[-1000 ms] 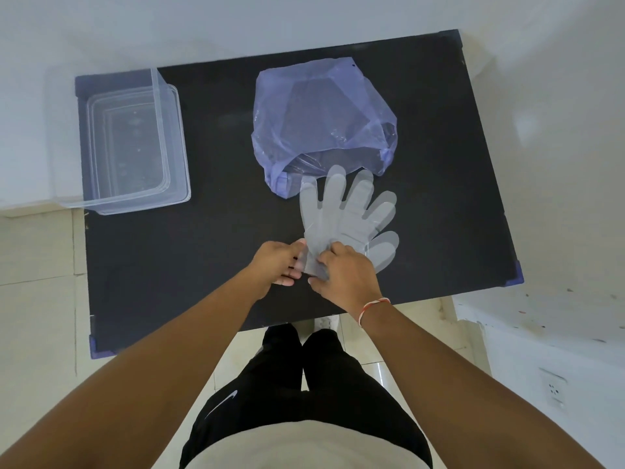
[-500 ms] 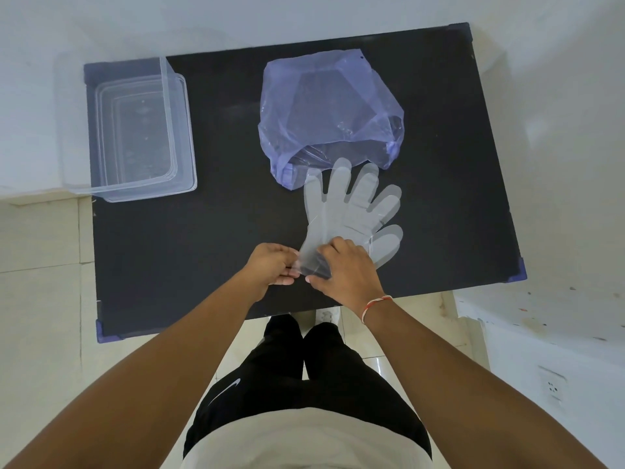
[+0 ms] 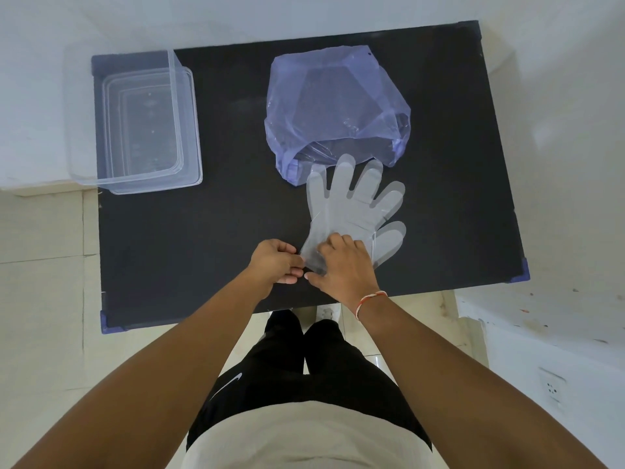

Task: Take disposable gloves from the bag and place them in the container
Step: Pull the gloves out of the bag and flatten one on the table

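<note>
Head view, looking straight down on a black table [image 3: 236,214], and both hands are at work near its front edge. Left hand [image 3: 275,262] is curled, fingers pinched closed on the cuff end of the disposable gloves [image 3: 351,211]. Right hand [image 3: 345,265] lies palm-down over that same cuff, fingers bent and pressing onto the thin plastic; thumb tucked toward the left hand, the two hands almost touching. How many gloves are stacked there I cannot tell, though a doubled outline of fingers shows along the right side, so more than one layer seems to lie there.

The gloves lie flat on the table, fingers fanned away from the person, and the tips of the longest fingers reach the mouth of the bag [image 3: 334,106]. That bag is translucent purple-blue, puffed up, sitting toward the far middle of the table, opening turned to the person.

Over on the far left corner, well apart from the hands, sits the clear container [image 3: 189,130], rectangular, with no lid on it and no gloves visible inside. A red and white thread band [image 3: 370,298] circles the right wrist. Below the table edge: black shorts and a pale shirt.
</note>
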